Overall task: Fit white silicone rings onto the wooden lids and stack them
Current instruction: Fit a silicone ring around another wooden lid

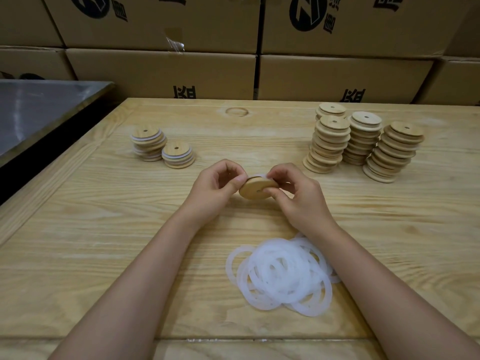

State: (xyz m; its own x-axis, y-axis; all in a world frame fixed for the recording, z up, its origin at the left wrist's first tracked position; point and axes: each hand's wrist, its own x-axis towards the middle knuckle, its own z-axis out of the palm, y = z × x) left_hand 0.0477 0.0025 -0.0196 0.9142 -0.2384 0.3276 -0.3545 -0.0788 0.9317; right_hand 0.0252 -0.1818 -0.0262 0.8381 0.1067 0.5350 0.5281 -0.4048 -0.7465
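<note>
both hands, left hand [219, 181] and right hand [296, 196], pinch a wooden lid [253, 189], working a white ring [255, 176] on. next, likely seating it fully, then stacking.

Wooden table [104, 229] with lid stacks [363, 141] and loose white rings [280, 274].

A round wooden lid [255, 190] with a small centre hole is tilted in the middle of the frame, pinched between the left hand [215, 188] and the right hand [298, 198]. A white silicone ring [257, 175] lies along its upper edge. A pile of loose rings [280, 274] lies at lower centre. Two short stacks of ringed lids [149, 144] stand at upper left, and four tall stacks of bare lids [328, 146] at upper right.
</note>
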